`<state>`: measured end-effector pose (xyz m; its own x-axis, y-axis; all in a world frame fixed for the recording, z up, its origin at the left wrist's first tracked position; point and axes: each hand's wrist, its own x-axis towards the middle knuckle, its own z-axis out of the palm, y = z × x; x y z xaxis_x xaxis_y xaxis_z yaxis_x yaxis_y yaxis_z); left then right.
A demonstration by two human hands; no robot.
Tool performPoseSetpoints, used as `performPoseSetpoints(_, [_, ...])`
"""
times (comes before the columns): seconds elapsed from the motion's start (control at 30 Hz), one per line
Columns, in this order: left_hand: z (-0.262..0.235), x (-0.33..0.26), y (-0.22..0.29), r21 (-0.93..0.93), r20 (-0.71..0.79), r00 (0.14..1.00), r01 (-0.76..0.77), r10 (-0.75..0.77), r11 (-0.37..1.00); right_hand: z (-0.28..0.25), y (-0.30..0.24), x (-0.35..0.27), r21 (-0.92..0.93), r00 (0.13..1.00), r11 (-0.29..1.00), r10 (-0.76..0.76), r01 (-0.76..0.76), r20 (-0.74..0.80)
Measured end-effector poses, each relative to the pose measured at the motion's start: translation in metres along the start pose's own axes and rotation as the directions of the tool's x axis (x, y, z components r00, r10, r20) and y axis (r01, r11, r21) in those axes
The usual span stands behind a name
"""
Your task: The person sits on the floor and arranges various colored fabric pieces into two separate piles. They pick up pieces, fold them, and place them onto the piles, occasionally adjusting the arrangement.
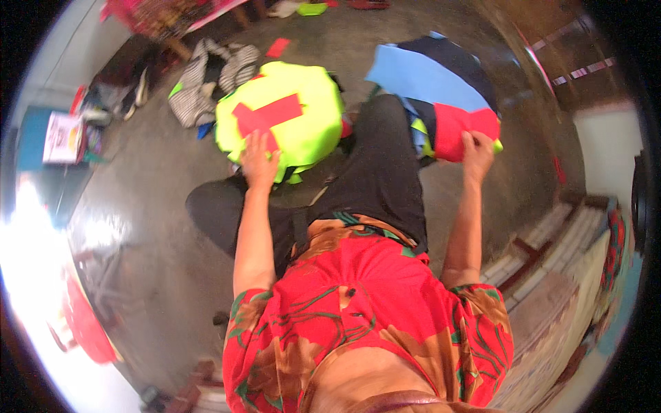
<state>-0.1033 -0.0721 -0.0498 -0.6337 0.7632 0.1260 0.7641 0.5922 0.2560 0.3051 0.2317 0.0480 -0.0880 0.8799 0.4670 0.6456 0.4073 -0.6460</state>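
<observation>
On the floor to the left of my bent legs lies a pile topped with a neon-yellow cloth [320,124]. Two red cloth strips [279,111] lie across it, overlapping at an angle. My left hand [259,165] rests at the near end of one strip, its fingers stretched out. To the right, a second heap holds a light-blue cloth [420,72] and a black cloth [458,62]. A red cloth piece [451,131] covers its near side. My right hand [478,155] pinches that piece by its near right edge.
A striped grey cloth [196,103] lies crumpled beyond the yellow pile, with a small red scrap [278,47] near it. Wooden furniture with pale slats [551,241] stands at right. A red plastic chair [86,320] is by the bright opening at left.
</observation>
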Motion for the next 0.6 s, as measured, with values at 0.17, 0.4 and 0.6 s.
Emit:
performPoseSetpoints(0.17, [-0.011, -0.004, 0.009, -0.054, 0.059, 0.996, 0.072, -0.069, 0.996, -0.017, -0.063, 0.001, 0.107, 1.000, 0.994, 0.014, -0.012, -0.019])
performPoseSetpoints(0.4, [-0.018, -0.003, 0.013, -0.051, 0.114, 0.985, 0.136, -0.129, 0.989, 0.042, -0.138, -0.007, 0.673, 0.951, 0.724, -0.077, -0.152, 0.298])
performPoseSetpoints(0.6, [-0.019, -0.004, 0.012, -0.065, 0.138, 0.979, 0.161, -0.151, 0.985, 0.119, -0.224, -0.040, 0.717, 0.771, 0.602, -0.249, -0.351, 0.586])
